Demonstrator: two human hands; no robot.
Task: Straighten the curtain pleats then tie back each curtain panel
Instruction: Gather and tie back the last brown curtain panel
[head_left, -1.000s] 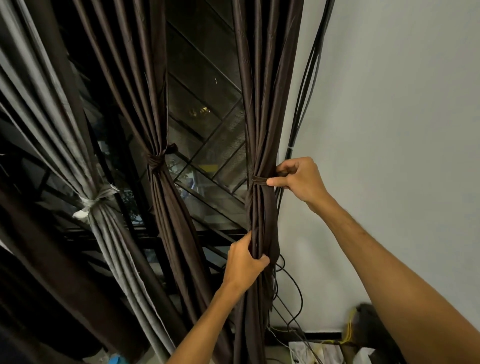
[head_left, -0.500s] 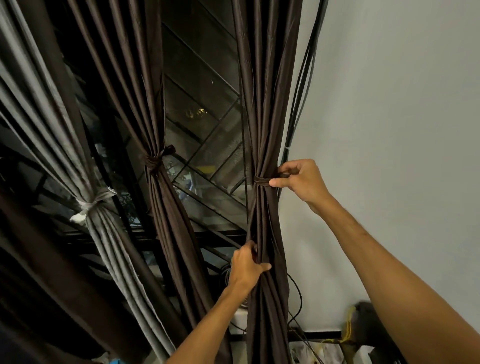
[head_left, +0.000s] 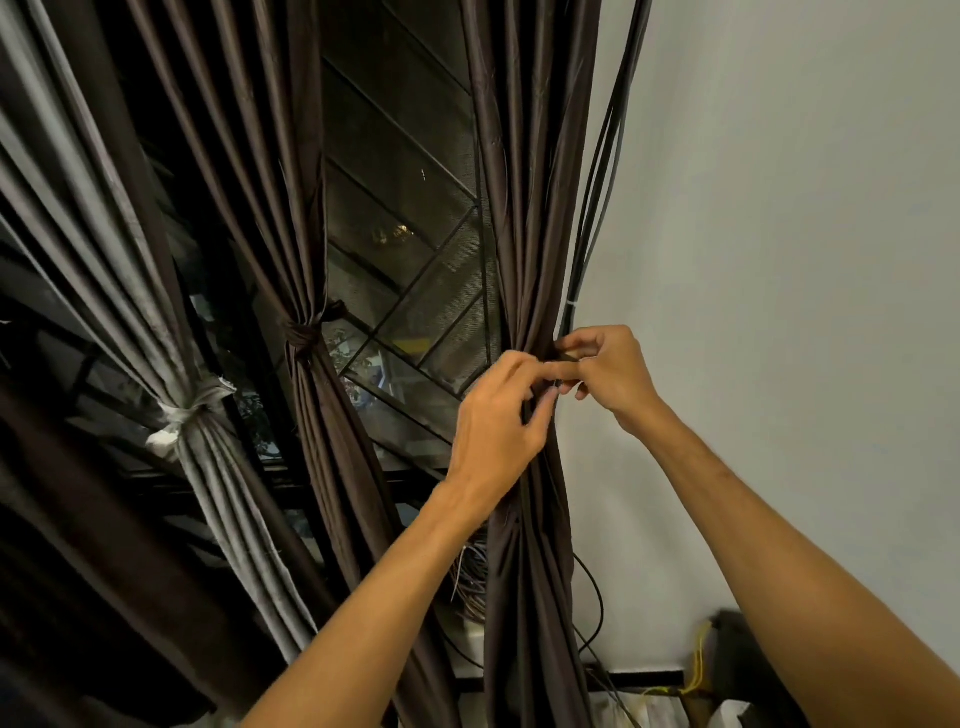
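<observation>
Curtain panel (head_left: 524, 208) nearest the wall (head_left: 779, 260) hung upright, gathered at mid-height, where I had my left hand (head_left: 498, 415) and right hand (head_left: 613, 374) together, both pinched on its tie band (head_left: 563, 357), the right one slightly higher.

tie band hidden behind both hands' fingers (head_left: 524, 371), curtain top (head_left: 524, 104) cut off

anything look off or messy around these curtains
Yes. The grey curtain is bound with a ragged white strip, unlike the dark knot on the middle brown panel. Loose wires spill out behind the right panel.
</observation>
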